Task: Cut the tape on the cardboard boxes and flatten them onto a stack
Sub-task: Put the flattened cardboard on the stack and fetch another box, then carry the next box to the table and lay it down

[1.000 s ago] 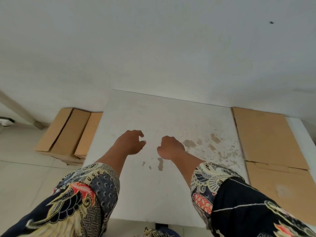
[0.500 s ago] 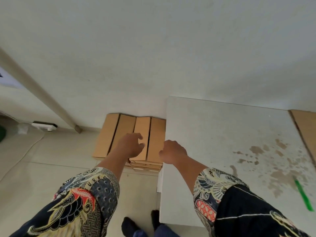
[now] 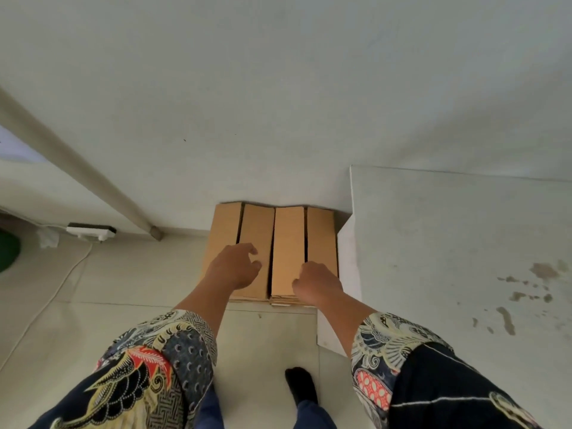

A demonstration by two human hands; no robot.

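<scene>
Two bare hands reach forward at the middle of the frame: the left hand [image 3: 233, 267] hangs with fingers loosely curled and holding nothing, and the right hand [image 3: 317, 281] is curled into a loose fist, also holding nothing, both above the one stack of flattened cardboard boxes [image 3: 288, 249] whose top shows four long panels side by side. The stack lies on the tiled floor [image 3: 62, 305] against the wall [image 3: 278, 88], just left of the one stained white table [image 3: 448, 258] at the right. Compared with half a second earlier, the stack sits nearer the middle of the frame, the table shows less, and the green object on it is gone from view.
</scene>
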